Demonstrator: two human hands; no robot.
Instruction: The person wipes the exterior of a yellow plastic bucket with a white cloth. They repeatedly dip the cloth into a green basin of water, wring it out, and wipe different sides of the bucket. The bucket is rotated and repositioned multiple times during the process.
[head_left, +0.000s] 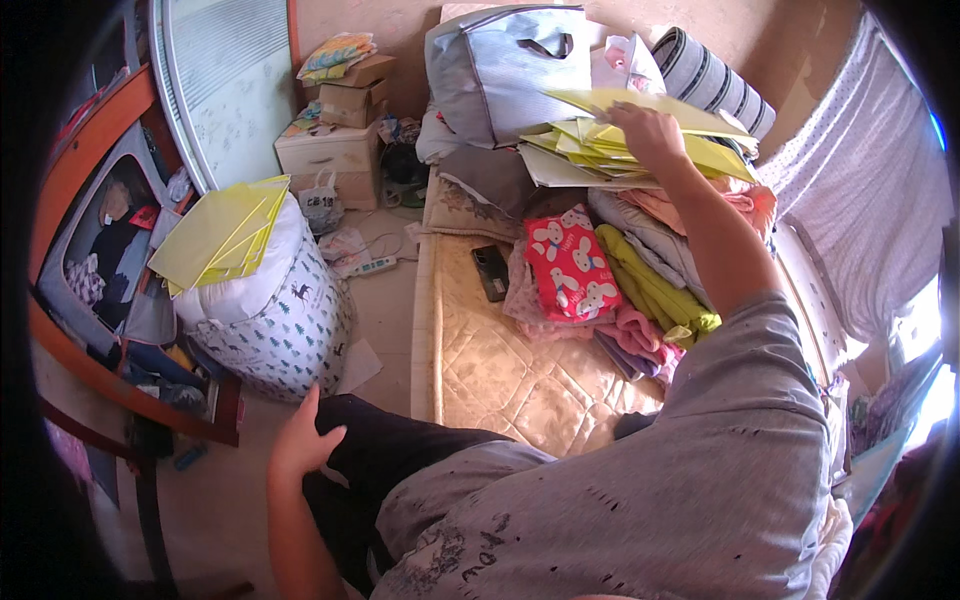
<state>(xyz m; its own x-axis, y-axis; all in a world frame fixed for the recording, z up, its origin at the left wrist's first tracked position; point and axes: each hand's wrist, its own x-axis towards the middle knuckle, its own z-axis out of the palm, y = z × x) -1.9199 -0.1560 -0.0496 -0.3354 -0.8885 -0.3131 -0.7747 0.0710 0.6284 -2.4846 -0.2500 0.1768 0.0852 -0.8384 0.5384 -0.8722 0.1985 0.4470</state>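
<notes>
My right hand (646, 136) reaches across the bed and grips the edge of a thin yellow panel (697, 116), slightly blurred. Below it lies a loose pile of similar yellow panels (577, 150), fanned over bedding. My left hand (307, 435) hangs beside my knee with its fingers apart and nothing in it. In front of that hand stands a white fabric storage basket (270, 337) printed with trees and deer. Several more yellow panels (217, 232) rest on the white stuffing (232, 300) that bulges from its top.
The mattress (510, 360) holds a black phone (490, 273), a red rabbit-print package (571, 262) and folded green cloth (652, 277). Behind stands a large pale storage bag (510, 82). A power strip (373, 267) lies on the floor. An open wooden cabinet (97, 142) stands left.
</notes>
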